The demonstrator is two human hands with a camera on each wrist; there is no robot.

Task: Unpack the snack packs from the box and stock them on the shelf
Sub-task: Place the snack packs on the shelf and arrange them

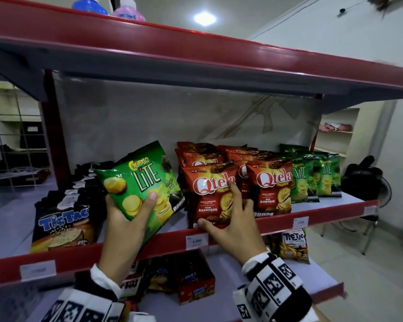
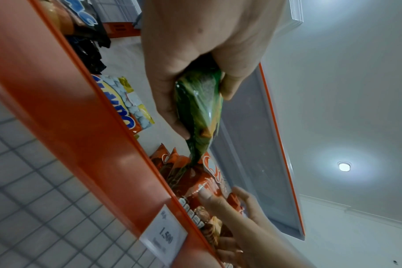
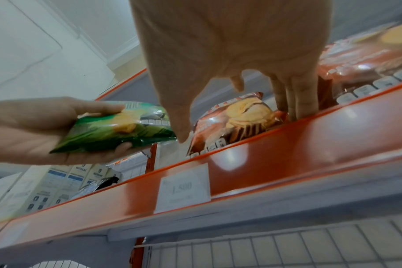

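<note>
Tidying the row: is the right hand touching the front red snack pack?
Touching. In the head view the right hand has its thumb on the red snack pack, forefinger across its front.

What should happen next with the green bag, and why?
Probably lower the green bag into the gap on the shelf between the black packs and the front red pack. The left hand holds it right over that gap, and the right hand grips that pack, seemingly keeping it aside.

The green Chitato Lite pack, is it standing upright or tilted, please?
Tilted: the left hand grips the green pack off the shelf, its top edge slanting, unlike the upright Qtela packs.
</note>
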